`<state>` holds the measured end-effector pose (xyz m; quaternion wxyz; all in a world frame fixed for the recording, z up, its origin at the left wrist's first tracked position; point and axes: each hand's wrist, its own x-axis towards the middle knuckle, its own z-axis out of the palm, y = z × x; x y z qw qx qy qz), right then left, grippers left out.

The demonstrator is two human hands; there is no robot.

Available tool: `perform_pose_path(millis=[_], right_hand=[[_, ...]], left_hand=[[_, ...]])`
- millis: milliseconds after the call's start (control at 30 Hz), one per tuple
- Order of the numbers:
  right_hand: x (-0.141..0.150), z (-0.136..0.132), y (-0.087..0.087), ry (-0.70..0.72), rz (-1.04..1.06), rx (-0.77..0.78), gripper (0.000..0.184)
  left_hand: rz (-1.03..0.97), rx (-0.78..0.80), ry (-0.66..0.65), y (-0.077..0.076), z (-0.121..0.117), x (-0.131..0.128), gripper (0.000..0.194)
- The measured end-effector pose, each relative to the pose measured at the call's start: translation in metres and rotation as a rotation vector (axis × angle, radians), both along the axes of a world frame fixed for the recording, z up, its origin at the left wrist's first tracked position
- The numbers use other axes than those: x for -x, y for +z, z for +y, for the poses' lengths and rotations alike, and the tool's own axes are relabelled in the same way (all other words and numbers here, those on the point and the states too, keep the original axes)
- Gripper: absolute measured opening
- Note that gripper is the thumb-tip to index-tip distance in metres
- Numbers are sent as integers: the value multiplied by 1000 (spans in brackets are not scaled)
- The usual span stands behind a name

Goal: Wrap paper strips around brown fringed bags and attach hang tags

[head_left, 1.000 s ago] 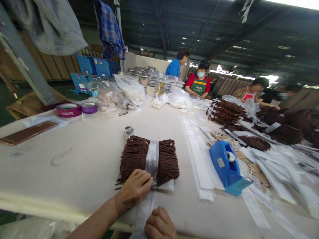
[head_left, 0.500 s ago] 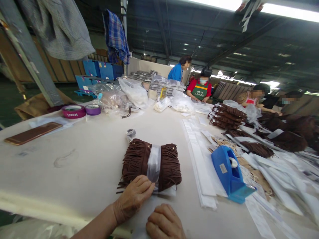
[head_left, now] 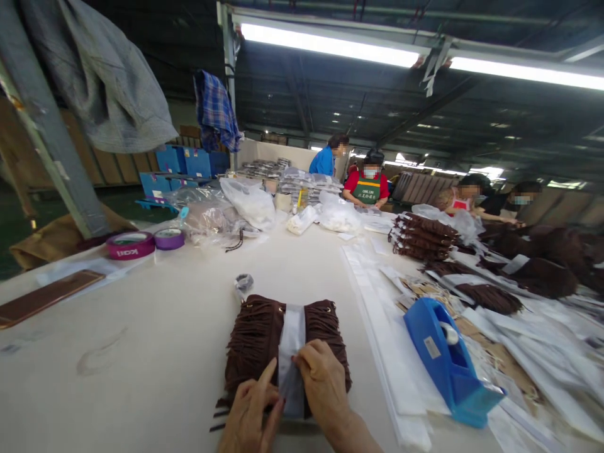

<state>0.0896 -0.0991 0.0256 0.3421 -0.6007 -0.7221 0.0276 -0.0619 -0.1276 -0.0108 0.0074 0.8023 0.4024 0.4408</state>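
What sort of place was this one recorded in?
Likely a factory or workshop floor: a large worktable holds a stack of brown fringed items and a blue tape dispenser, and an aproned co-worker is beyond.

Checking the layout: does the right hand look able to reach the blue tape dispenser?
Probably yes, once the right hand leaves the pale band: the dispenser stands to its right, past low white strips, nothing tall between.

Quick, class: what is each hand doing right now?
Left hand: open, at the pale strip around the brown fringed bag.
Right hand: bent, fingertips at the strip; whether it pinches it cannot be told.
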Motion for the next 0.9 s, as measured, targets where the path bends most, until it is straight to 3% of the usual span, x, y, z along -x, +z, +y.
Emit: perform_pose_path(millis=[167,267,433,700,800,900], right_hand=[[4,0,-7,-65,-24,-5,15],[5,0,-7,-79,2,-1,16],[6,2,-9,-101,32,-15,19],[10,12,-10,-165,70,3,22],[7,9,3,-164,185,-10,19],[-29,-2,20,-108,376,-139,7]], left_hand=[[209,-200,154,-7,12,-10,32],[360,-302,244,-9,17,-13,35],[352,-478,138,-17,22,-19,41],[287,-387,83,-27,23,-20,38],[294,-352,70,-20,21,-17,35],[316,-330,59,-11,20,-14,33]])
